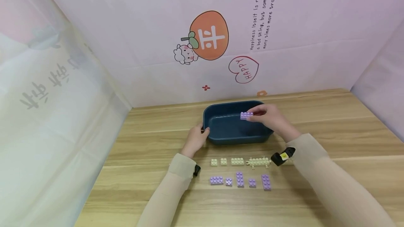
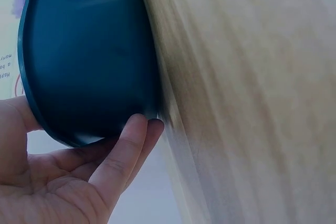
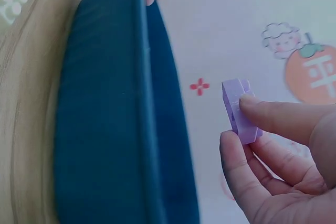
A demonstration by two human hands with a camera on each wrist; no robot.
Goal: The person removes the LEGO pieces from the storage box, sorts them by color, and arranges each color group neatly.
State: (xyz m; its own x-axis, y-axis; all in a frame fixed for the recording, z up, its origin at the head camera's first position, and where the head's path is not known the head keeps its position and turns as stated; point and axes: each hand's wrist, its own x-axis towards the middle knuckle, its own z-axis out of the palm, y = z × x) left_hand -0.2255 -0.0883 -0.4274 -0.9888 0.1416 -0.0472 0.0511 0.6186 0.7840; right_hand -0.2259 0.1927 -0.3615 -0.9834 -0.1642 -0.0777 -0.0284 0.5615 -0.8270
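Observation:
A dark blue rectangular bin [image 1: 225, 130] stands on the table, its inside facing up. My left hand [image 1: 195, 137] grips the bin's left end, thumb over the rim and fingers along the outer wall [image 2: 89, 61]. Above the bin's right part, my right hand [image 1: 268, 116] pinches a purple toy brick [image 1: 246, 115] between thumb and fingers. Seen from the right wrist, that purple brick [image 3: 241, 111] is held apart from the bin's wall [image 3: 105, 108]. In front of the bin lie a row of cream bricks [image 1: 237, 161] and a row of purple bricks [image 1: 240, 179].
One cream piece [image 1: 258, 162] with small side clips lies at the right of its row; another cream piece [image 1: 288, 162] is partly hidden by the right wrist camera [image 1: 283, 156]. A printed cloth [image 1: 284, 69] hangs behind the wooden table [image 1: 151, 157], with more cloth at both sides.

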